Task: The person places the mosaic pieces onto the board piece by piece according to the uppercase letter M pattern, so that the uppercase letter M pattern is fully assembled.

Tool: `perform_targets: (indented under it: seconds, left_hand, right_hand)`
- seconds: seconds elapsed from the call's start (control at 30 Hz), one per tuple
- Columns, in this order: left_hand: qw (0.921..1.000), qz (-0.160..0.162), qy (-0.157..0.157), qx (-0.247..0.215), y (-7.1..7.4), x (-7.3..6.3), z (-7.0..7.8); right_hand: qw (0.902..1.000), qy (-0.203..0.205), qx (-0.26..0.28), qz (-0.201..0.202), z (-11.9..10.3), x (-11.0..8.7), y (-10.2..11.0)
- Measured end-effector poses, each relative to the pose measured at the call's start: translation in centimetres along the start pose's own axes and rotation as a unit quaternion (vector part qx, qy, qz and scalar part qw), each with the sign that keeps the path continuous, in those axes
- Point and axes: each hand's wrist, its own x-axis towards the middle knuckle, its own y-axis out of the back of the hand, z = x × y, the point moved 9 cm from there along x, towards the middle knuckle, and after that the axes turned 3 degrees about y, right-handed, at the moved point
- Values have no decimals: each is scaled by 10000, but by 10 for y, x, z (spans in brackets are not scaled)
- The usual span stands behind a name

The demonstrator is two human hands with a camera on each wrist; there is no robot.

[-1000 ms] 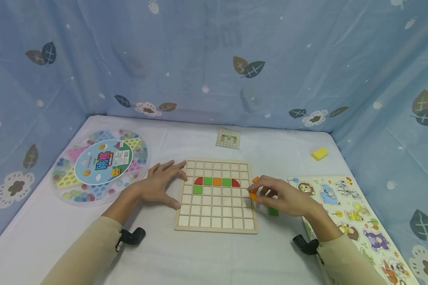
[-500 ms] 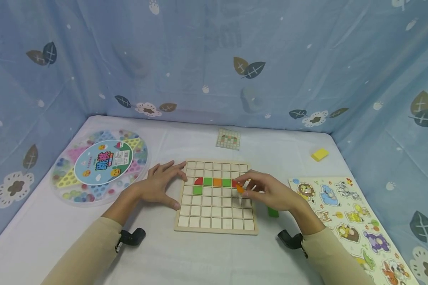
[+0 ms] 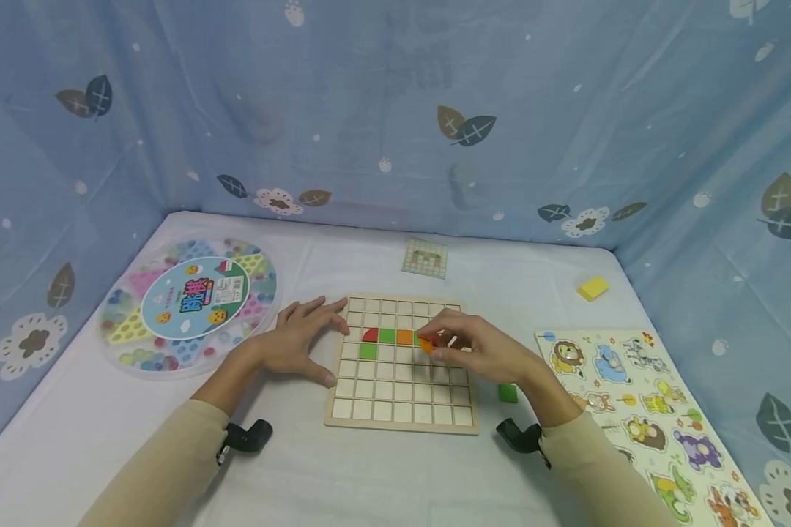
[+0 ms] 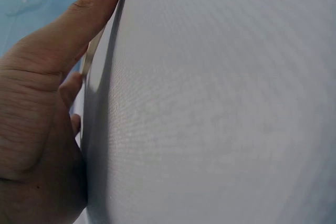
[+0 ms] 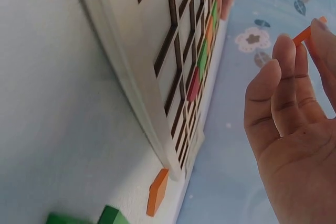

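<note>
My right hand (image 3: pixel 484 348) pinches a small orange tile (image 3: pixel 425 345) between thumb and fingertips, above the wooden grid board (image 3: pixel 402 427). The same orange tile (image 5: pixel 310 31) shows edge-on in the right wrist view. My left hand (image 3: pixel 306 340) has spread fingers, with thumb and fingertips at the board's left edge. One row of the board holds a red quarter-round tile (image 3: pixel 370 335), a green tile (image 3: pixel 387 336), an orange square (image 3: pixel 404 337), and green and red tiles partly hidden by my right hand. Below the left red tile lies another green tile (image 3: pixel 368 352).
Right of the board lie a green block (image 3: pixel 508 393) and a loose orange tile (image 5: pixel 157 192). A small pattern card (image 3: pixel 425 258) lies behind the board. At left is a round game box (image 3: pixel 115 322); at right, an animal puzzle (image 3: pixel 639 388) and a yellow block (image 3: pixel 593 288).
My right hand has moved left with the orange tile, from beside the board's right edge to over the row of tiles. The left hand has stayed at the board's edge.
</note>
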Motion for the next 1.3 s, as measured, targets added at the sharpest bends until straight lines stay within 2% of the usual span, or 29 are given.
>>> perform_targets:
  seconds: [0.3,0.47,1.03,1.3]
  left_hand:
    - [10000,3,-13,24,0,2,1]
    - [10000,2,-15,-10,1,2,2]
    - [10000,-23,84,8,1,0,2]
    - [10000,-22,62,-30,2,0,4]
  right_hand:
    - [9999,19,58,-85,-1,10,-7]
    - [9996,226,42,-162,-5,18,-12]
    - [9975,541,-225,-405,-15,44,-32]
    - [9958,467,-454,-640,-18,55,-46]
